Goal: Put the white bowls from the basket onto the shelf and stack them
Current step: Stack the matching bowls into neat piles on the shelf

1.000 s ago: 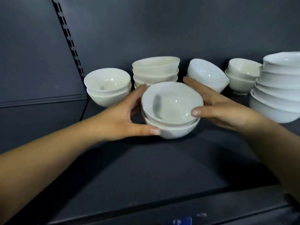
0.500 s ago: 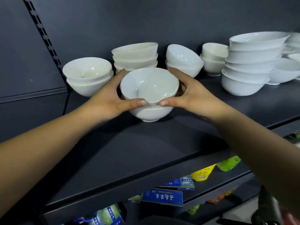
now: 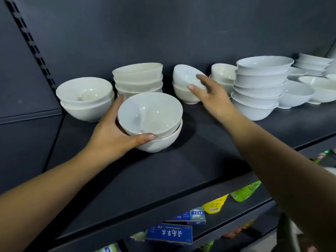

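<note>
On the dark shelf [image 3: 200, 151], near its front edge, stands a two-bowl stack [image 3: 151, 122] — the left hand [image 3: 111, 139] grips it, thumb across the near side, fingers curled behind. Farther back, the right hand [image 3: 211, 93] lays spread, fairly straight fingers on a tilted bowl [image 3: 183, 75] — itself resting in another.
</note>
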The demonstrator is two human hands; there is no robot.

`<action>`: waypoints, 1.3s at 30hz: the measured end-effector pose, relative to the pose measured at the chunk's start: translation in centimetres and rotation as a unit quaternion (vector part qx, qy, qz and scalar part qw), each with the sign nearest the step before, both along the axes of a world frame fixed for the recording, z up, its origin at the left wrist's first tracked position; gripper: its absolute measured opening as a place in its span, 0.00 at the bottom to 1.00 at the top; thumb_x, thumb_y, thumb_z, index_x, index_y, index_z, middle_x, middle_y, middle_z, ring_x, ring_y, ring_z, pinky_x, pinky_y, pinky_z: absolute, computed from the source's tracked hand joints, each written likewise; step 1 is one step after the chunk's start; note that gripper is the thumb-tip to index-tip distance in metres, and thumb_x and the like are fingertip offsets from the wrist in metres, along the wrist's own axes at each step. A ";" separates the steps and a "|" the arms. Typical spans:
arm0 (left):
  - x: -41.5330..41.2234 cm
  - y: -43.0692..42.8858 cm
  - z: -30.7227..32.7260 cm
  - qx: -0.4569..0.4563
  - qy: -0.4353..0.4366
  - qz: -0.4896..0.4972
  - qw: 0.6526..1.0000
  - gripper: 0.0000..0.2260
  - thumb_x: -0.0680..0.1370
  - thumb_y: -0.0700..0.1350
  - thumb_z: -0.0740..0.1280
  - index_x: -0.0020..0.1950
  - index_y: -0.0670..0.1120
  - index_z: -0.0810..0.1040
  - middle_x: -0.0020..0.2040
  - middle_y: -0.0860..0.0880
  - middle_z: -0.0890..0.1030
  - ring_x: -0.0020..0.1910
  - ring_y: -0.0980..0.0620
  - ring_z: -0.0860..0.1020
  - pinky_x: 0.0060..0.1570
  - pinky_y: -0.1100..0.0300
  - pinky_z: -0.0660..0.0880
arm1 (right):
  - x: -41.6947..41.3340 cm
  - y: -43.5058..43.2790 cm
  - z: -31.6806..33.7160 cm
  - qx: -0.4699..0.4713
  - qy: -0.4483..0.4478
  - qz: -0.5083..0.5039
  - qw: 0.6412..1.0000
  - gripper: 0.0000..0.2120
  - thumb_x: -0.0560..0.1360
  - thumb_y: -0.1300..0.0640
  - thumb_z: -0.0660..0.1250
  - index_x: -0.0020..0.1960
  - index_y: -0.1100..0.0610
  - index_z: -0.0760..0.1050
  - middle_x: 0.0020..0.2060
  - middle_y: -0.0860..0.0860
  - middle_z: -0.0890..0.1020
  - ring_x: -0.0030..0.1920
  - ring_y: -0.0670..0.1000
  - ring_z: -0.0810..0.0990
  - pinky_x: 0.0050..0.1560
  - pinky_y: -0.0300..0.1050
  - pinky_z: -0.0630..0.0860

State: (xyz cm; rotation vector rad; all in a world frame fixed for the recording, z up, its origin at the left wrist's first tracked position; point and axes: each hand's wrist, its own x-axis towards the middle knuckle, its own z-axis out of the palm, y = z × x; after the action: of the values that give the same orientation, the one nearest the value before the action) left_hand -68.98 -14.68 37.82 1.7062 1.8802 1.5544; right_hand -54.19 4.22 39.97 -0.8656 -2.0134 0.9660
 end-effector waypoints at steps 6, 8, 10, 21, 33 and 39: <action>2.1 -0.1 -1.0 0.052 -0.046 0.113 0.991 0.38 0.48 0.65 0.73 0.54 0.63 0.62 0.54 0.70 0.67 0.53 0.80 0.67 0.49 0.84 0.63 | -3.2 6.6 0.7 0.077 -0.224 0.017 0.971 0.23 0.76 0.46 0.62 0.67 0.56 0.70 0.67 0.52 0.72 0.69 0.53 0.68 0.66 0.44 0.62; 2.7 -0.1 -1.4 0.051 -0.053 0.140 0.987 0.40 0.48 0.73 0.71 0.54 0.62 0.63 0.55 0.68 0.67 0.54 0.77 0.68 0.50 0.82 0.65 | -4.1 7.3 0.8 0.124 -0.278 0.030 0.952 0.16 0.77 0.46 0.60 0.48 0.57 0.78 0.49 0.56 0.80 0.56 0.58 0.74 0.53 0.46 0.68; 3.2 -0.2 -1.4 0.031 -0.044 0.168 0.984 0.40 0.47 0.75 0.69 0.55 0.63 0.62 0.57 0.66 0.67 0.57 0.72 0.68 0.54 0.78 0.65 | -4.3 7.3 1.2 0.145 -0.268 0.040 0.952 0.20 0.78 0.49 0.59 0.29 0.55 0.66 0.29 0.53 0.70 0.43 0.56 0.70 0.39 0.44 0.63; 5.4 -0.5 2.6 -0.151 0.185 0.077 0.968 0.11 0.66 0.63 0.67 0.30 0.58 0.80 0.35 0.52 0.77 0.42 0.55 0.75 0.48 0.67 0.70 | -3.4 6.8 1.9 0.210 -0.153 0.033 0.965 0.20 0.78 0.54 0.59 0.30 0.59 0.60 0.25 0.52 0.62 0.38 0.55 0.64 0.37 0.43 0.54; 3.3 0.1 0.3 0.008 0.129 0.039 0.991 0.20 0.67 0.64 0.67 0.38 0.47 0.77 0.30 0.45 0.76 0.33 0.50 0.72 0.35 0.66 0.69 | 2.5 1.6 5.7 0.191 0.034 0.126 0.973 0.17 0.76 0.57 0.64 0.45 0.74 0.74 0.32 0.56 0.70 0.35 0.44 0.63 0.34 0.33 0.60; 2.6 0.2 -0.2 0.025 0.183 0.005 0.983 0.20 0.70 0.66 0.62 0.48 0.51 0.77 0.40 0.52 0.80 0.39 0.64 0.76 0.41 0.73 0.69 | 4.2 -3.8 7.7 0.156 0.056 0.319 0.933 0.09 0.73 0.61 0.67 0.51 0.50 0.79 0.41 0.39 0.84 0.43 0.37 0.76 0.48 0.34 0.74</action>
State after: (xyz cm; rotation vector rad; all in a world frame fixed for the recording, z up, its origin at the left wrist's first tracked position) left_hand -66.40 -14.50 37.63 2.1283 2.0264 1.3746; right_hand -49.98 0.42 47.65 0.0375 -2.3055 0.9574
